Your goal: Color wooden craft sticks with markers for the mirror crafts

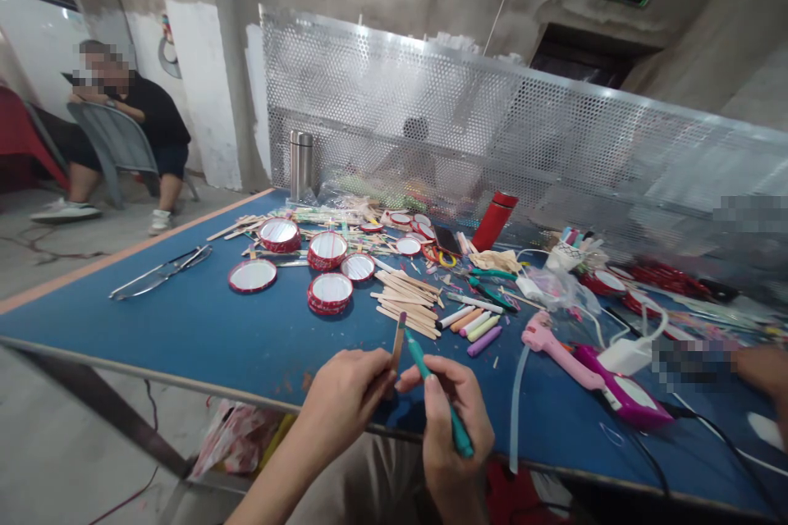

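In my left hand (350,390) a wooden craft stick (398,344) stands nearly upright, its top end coloured dark purple. My right hand (454,414) is closed around a teal marker (459,431), whose tip points up at the coloured end of the stick; whether they touch I cannot tell. Just beyond my hands lies a pile of plain craft sticks (406,299). Beside that pile are several markers, among them a purple one (485,341) and a yellow-green one (483,328). Round red-rimmed mirrors (330,294) sit farther back, some of them stacked.
A pink glue gun (560,351) with a long glue stick lies to the right, near cables. Metal tongs (161,272) rest at the left. A red bottle (494,220) and a steel flask (301,166) stand before the perforated panel (369,98). Another person's hand (760,369) shows at far right.
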`<state>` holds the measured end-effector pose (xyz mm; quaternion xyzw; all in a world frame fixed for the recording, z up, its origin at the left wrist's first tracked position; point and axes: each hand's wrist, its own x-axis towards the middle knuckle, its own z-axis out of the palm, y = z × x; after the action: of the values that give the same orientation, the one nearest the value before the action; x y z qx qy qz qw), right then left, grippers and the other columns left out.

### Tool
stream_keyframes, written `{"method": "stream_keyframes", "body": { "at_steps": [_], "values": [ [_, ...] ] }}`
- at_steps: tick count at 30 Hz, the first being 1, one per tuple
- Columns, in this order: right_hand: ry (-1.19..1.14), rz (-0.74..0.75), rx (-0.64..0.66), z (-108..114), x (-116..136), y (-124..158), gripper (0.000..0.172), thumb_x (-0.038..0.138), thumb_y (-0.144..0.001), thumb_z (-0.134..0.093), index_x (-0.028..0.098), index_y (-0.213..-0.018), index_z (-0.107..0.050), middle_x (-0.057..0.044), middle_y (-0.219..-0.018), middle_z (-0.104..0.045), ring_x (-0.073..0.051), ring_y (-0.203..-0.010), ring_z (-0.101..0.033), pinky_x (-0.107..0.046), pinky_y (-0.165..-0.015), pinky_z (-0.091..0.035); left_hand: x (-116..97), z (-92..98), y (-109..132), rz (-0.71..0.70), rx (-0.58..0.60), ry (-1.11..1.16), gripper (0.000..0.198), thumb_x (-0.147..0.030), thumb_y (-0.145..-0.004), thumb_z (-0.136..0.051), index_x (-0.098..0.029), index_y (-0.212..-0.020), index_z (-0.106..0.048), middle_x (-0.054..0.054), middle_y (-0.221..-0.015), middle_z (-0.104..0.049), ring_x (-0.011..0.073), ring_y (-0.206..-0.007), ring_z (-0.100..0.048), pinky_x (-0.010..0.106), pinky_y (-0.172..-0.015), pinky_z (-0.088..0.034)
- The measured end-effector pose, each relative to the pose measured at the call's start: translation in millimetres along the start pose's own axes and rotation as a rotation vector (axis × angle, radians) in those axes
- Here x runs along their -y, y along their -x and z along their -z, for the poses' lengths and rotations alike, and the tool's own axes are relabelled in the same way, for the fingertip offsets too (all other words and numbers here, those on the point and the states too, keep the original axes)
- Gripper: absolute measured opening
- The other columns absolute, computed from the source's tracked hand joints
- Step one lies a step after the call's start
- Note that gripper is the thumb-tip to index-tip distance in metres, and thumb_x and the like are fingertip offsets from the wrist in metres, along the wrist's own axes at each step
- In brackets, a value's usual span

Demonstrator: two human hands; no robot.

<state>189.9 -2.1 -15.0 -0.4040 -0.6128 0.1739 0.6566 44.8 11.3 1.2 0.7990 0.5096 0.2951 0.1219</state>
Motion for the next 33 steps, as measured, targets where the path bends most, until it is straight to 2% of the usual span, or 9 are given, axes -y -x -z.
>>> {"method": "stream_keyframes", "body": {
  "at_steps": [3,12,20,28,33],
  "values": [
    [-0.018,-0.004,-0.009,-0.2,0.7,0.7,0.012,0.023,-0.093,-0.05,0.022,-0.1,-0.059,0.001,-0.076,-0.07,-0.013,-0.07,-0.068,-0.022,-0.066,-0.054,-0.8,0.7,-0.7,0.005,0.01,-0.004,0.023,-0.025,-0.094,-0.044,-0.021,-0.075,-0.056,0.0,-0.069,-0.064,0.016,-0.067,-0.059,0.024,-0.06,-0.034],
    [0.0,0.057,0.075,1.6,3.5,-2.9,0.014,0.02,-0.092,-0.049,0.023,-0.102,-0.059,0.001,-0.078,-0.07,-0.011,-0.068,-0.067,-0.021,-0.066,-0.054,-1.0,-0.8,-0.6,0.008,0.02,0.003,0.022,-0.024,-0.094,-0.044,-0.02,-0.076,-0.056,0.0,-0.071,-0.064,0.0168,-0.07,-0.06,0.024,-0.062,-0.035],
    [-0.03,-0.03,-0.026,-0.8,0.4,0.3,0.012,0.024,-0.093,-0.05,0.023,-0.1,-0.059,0.002,-0.075,-0.07,-0.011,-0.069,-0.067,-0.019,-0.067,-0.053,1.2,-2.0,-0.7,0.022,0.031,0.024,0.024,-0.026,-0.095,-0.043,-0.02,-0.074,-0.055,-0.001,-0.069,-0.062,0.0158,-0.068,-0.058,0.024,-0.061,-0.034],
    [-0.014,0.01,0.064,2.0,-0.4,-0.5,0.013,0.022,-0.092,-0.051,0.024,-0.101,-0.06,0.002,-0.08,-0.071,-0.01,-0.071,-0.067,-0.018,-0.068,-0.053,-0.1,-1.5,-0.1,0.029,0.023,0.007,0.024,-0.026,-0.094,-0.045,-0.02,-0.074,-0.056,-0.001,-0.07,-0.064,0.0168,-0.069,-0.059,0.025,-0.061,-0.034],
    [-0.027,-0.024,-0.008,0.0,-3.2,1.7,0.012,0.022,-0.092,-0.052,0.023,-0.102,-0.06,0.002,-0.078,-0.07,-0.01,-0.07,-0.067,-0.018,-0.069,-0.053,0.6,-1.7,-0.2,0.023,0.04,0.042,0.024,-0.025,-0.095,-0.044,-0.02,-0.075,-0.056,-0.001,-0.069,-0.063,0.0157,-0.067,-0.058,0.024,-0.061,-0.034]
  ]
}}
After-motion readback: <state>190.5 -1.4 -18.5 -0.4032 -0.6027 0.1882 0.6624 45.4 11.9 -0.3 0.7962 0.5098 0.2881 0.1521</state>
